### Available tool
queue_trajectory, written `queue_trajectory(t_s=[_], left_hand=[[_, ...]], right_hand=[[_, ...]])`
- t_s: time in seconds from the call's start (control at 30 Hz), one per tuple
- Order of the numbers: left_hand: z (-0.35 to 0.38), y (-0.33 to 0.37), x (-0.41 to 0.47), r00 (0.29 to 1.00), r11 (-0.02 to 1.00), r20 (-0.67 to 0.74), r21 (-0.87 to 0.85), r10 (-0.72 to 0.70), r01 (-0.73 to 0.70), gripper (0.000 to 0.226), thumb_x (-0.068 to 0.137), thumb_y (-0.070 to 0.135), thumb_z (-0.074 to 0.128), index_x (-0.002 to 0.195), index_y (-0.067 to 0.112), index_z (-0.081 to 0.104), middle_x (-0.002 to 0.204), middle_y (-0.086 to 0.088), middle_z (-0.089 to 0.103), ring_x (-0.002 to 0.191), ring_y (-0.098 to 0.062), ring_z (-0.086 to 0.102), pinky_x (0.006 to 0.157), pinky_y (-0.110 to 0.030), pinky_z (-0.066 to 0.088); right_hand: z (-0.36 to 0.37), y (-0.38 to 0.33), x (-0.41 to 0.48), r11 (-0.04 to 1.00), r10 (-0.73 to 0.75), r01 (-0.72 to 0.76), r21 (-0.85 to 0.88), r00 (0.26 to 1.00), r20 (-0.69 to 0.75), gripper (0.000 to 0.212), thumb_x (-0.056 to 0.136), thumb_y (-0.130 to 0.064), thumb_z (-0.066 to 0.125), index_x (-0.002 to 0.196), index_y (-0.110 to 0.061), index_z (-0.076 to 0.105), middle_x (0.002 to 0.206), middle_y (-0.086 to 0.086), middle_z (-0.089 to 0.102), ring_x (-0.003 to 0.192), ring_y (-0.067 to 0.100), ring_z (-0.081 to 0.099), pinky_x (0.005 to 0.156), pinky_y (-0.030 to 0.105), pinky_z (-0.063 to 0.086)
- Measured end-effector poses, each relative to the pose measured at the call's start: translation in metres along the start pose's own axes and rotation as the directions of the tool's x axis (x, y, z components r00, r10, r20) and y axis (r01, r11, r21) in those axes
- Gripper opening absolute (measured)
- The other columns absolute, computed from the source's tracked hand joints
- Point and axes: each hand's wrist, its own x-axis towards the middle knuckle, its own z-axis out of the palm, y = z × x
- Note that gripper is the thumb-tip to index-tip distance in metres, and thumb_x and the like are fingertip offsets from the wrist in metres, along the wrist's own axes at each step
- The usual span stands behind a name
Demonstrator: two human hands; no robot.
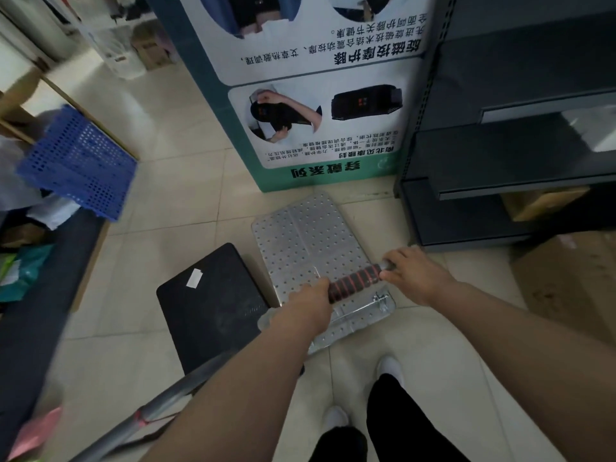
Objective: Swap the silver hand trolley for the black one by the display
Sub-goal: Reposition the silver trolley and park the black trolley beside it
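Black trousers and white shoes [390, 365] at the bottom, so the person is standing right behind the silver trolley [306, 241], which I'll use as the landmark for everything. Both hands are clamped on its handle [355, 283], the bit with the black foam and red rings: left hand [308, 305] wrapped around the near-left end, right hand [411, 273] closed over the far-right end where the bare metal tube pokes out. The silver trolley's perforated deck lies flat on the tiled floor [186, 181], with its far edge almost at the foot of the display.

Just beside the silver trolley on its left sits the black trolley [213, 305], deck flat on the floor, a small white label on it, its near-right corner hidden under the left forearm. Its grey handle tube [166, 405] slants down toward the bottom-left of the view, nobody touching it. The two decks look like they're touching or nearly, can't tell which.

Beyond the silver trolley stands the display [320, 105], a teal-edged printed board. To the right of the trolley is dark metal shelving [500, 161], and well off to the left a blue perforated crate [80, 161].

My read: this is the first half of the swap, taking the silver one out of its spot by the display. Next move probably calls for pulling it back and clear without clipping the black deck or the shelving, then letting go and grabbing the black trolley's handle to roll it in.
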Motion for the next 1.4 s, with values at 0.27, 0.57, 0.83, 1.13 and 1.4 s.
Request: queue_trajectory(t_s=[0.27,0.57,0.83,1.13,1.4], left_hand=[[0.024,0.009,-0.025,0.995,0.992,0.001,0.085,0.096,-0.096,0.043,0.092,0.014,0.052,0.128,0.029,0.037,0.112,-0.013,0.051,0.102,-0.033,0.053,0.089,-0.055,0.048],[0.029,0.051,-0.037,0.988,0.976,0.026,0.160,0.149,-0.151,0.043,0.097,0.013,0.043,0.136,0.025,0.034,0.119,-0.016,0.048,0.109,-0.037,0.050,0.093,-0.060,0.044],[0.026,0.113,-0.020,0.995,0.982,0.011,0.155,0.104,-0.104,0.042,0.094,0.012,0.045,0.130,0.031,0.036,0.115,-0.012,0.047,0.109,-0.034,0.048,0.092,-0.064,0.042],[0.013,0.142,0.016,0.996,0.986,-0.088,0.166,0.015,0.000,0.032,0.096,0.014,0.046,0.122,0.031,0.038,0.108,-0.007,0.045,0.107,-0.030,0.045,0.089,-0.068,0.041],[-0.009,0.142,0.038,0.985,0.979,-0.175,0.198,-0.014,0.049,0.032,0.098,0.015,0.041,0.125,0.032,0.040,0.113,-0.009,0.047,0.108,-0.032,0.047,0.088,-0.066,0.044]], right_hand=[[0.020,0.009,-0.054,0.992,0.125,-0.124,0.015,0.991,-0.042,0.037,0.091,-0.044,0.047,0.121,-0.022,0.050,0.126,0.004,0.052,0.118,0.022,0.041,0.091,0.034,0.036],[0.019,0.041,-0.093,0.981,0.192,-0.189,0.033,0.975,-0.110,0.033,0.093,-0.045,0.043,0.119,-0.025,0.050,0.120,0.002,0.052,0.110,0.019,0.044,0.082,0.031,0.037],[-0.014,0.090,-0.089,0.971,0.236,-0.232,0.053,0.968,-0.091,0.034,0.094,-0.045,0.041,0.118,-0.023,0.050,0.121,0.005,0.052,0.112,0.021,0.043,0.084,0.035,0.039],[-0.036,0.120,-0.053,0.979,0.169,-0.156,0.128,0.981,-0.095,0.030,0.093,-0.038,0.048,0.117,-0.021,0.052,0.120,0.008,0.051,0.114,0.025,0.043,0.091,0.038,0.040],[-0.057,0.123,-0.012,0.982,0.093,-0.081,0.168,0.993,-0.069,0.027,0.093,-0.028,0.051,0.114,-0.012,0.058,0.111,0.015,0.052,0.098,0.032,0.054,0.088,0.040,0.044]])
